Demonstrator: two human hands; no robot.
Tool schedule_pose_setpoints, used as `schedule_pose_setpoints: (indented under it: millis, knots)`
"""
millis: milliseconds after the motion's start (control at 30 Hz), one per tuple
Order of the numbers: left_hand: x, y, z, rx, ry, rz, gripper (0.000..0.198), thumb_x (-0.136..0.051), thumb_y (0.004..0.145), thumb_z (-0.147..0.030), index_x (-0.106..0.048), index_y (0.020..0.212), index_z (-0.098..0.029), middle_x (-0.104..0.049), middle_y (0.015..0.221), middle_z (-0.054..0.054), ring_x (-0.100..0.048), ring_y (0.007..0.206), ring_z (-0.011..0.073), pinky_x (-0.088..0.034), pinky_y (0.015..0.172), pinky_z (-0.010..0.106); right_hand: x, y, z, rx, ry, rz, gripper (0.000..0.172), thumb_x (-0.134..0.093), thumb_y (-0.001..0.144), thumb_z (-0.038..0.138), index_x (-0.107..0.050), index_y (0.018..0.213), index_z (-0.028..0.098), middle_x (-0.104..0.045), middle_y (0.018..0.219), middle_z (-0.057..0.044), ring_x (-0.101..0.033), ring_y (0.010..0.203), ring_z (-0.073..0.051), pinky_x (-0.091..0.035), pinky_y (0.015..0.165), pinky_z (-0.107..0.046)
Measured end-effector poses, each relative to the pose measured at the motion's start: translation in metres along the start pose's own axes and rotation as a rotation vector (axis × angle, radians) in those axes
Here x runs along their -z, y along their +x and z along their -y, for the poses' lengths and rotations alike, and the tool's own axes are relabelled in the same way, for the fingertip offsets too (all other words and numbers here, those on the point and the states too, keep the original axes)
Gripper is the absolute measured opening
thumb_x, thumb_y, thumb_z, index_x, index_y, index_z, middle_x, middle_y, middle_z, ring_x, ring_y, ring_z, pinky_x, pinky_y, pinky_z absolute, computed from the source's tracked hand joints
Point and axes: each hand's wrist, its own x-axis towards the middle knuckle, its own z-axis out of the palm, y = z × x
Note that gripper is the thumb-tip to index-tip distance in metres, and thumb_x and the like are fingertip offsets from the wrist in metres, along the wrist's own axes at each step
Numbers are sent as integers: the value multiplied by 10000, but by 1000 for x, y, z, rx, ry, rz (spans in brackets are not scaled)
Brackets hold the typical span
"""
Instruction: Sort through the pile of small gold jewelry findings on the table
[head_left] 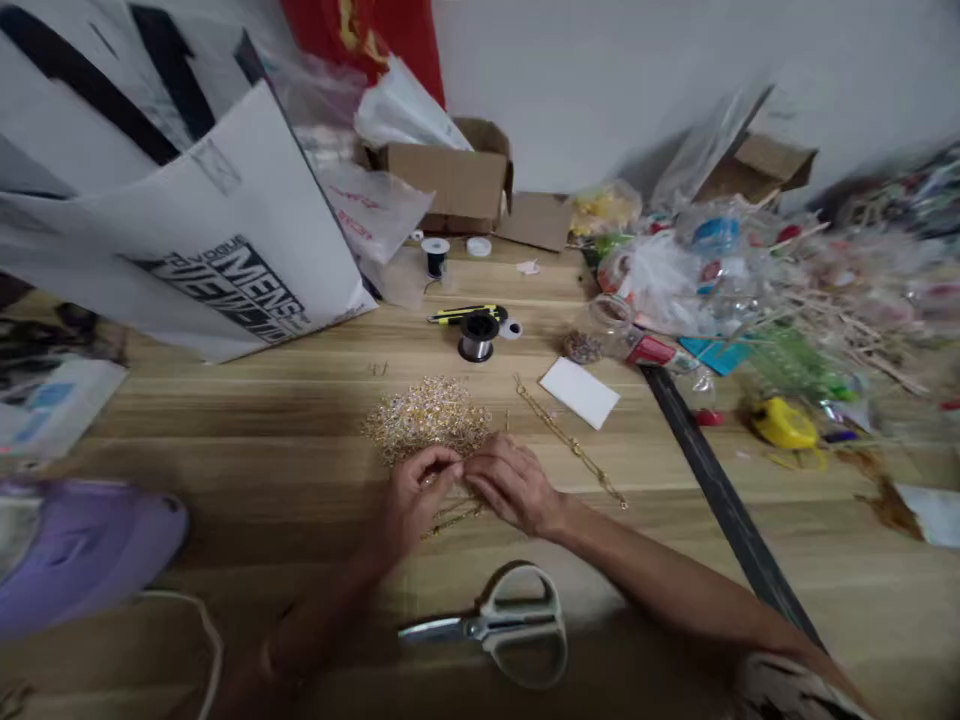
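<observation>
Left hand (pixel 415 497) and right hand (pixel 512 483) meet fingertip to fingertip on the wooden table (pixel 225 440), fingers curled and pinching at thin gold chains (pixel 450 515) that lie under them. What exactly each finger grips cannot be told. Touching the fingertips on the far side: a heap of gold beads (pixel 427 415). One long gold chain (pixel 570 443) runs off diagonally past the right hand. Near edge, between the forearms: scissors (pixel 502 625), blades shut. Farther out: wire spool (pixel 478 336), yellow-and-black cutter (pixel 465 314), white card (pixel 579 392). Back left: printed white bag (pixel 225 250). Back centre: cardboard box (pixel 457 180).
</observation>
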Motion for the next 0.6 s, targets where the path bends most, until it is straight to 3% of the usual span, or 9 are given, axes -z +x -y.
schedule_pose_setpoints:
  millis: [333,600]
  knots:
    - [-3,1,11,-50,7,-54,123,-583,774,-249,-624,718,-146,-621,685,6,-557,665,127,-430,641,216,2,0,-5,-62,-38,33,134,-561,858,136,-562,989,167,-669,871,-52,-568,799,-169,-438,791,-359]
    - [-5,0,8,-127,111,-116,102,-578,764,-204,-623,694,-146,-625,665,6,-560,644,122,-431,625,216,0,-2,-8,-63,-65,59,111,-529,871,133,-567,971,165,-665,863,-49,-559,790,-163,-415,846,-375]
